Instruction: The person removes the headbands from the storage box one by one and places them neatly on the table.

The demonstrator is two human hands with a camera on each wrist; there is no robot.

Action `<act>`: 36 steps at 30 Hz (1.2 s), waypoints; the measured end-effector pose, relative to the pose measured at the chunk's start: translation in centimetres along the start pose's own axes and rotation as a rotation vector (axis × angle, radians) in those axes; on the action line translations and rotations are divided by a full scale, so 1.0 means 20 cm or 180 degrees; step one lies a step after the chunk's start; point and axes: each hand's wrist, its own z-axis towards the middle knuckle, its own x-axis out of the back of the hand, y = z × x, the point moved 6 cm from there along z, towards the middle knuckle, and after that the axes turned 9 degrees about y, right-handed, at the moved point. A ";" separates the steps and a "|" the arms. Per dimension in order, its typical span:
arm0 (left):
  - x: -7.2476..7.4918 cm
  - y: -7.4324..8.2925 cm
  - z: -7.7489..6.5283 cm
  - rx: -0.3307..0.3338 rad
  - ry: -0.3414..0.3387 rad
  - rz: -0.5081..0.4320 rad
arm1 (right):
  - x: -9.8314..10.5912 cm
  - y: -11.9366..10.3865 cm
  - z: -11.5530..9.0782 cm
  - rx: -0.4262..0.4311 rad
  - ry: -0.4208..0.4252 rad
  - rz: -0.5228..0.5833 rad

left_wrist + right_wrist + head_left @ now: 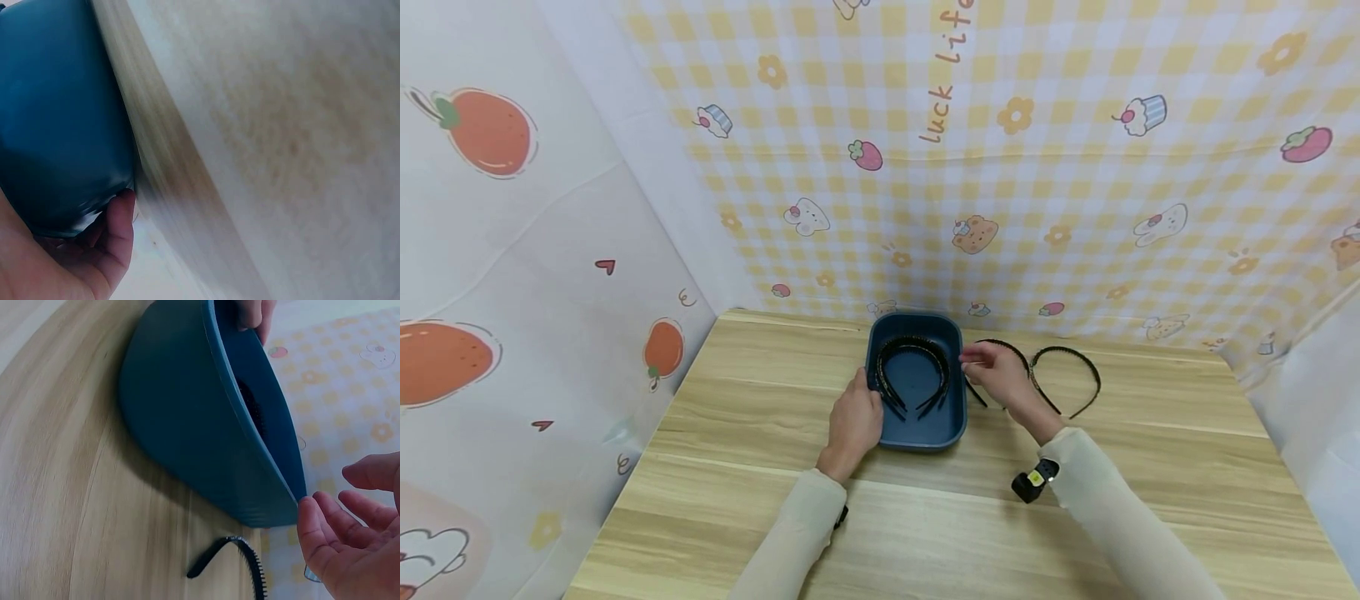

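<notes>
A dark blue plastic bin (919, 446) stands on the table with black headbands (945, 367) nested inside it. My left hand (856, 414) grips its left side, the thumb at the rim and the fingers (120, 228) curled against the outer wall. By the right rim is my right hand (1003, 377), holding nothing; its fingers (310, 528) are loosely bent, with the fingertips at the rim and the thumb apart. Partly behind that hand lies a toothed black headband (250, 556) on the table. Another headband (1098, 383) lies farther right.
The light wood table (1150, 483) runs out to both sides. A yellow checked cloth (1075, 183) hangs right behind the bin, and a white printed sheet (580, 333) hangs at the left. A black wrist camera (1028, 487) sits on the right wrist.
</notes>
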 end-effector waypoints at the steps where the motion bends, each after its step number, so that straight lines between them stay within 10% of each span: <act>1: 0.00 0.00 0.00 -0.0001 -0.0001 0.0001 | -0.01 0.00 0.00 0.0018 -0.0007 -0.0007; 36: -0.01 -0.01 0.00 0.0024 0.0017 0.0025 | -0.25 -0.06 0.08 -0.0180 -0.0168 -0.0255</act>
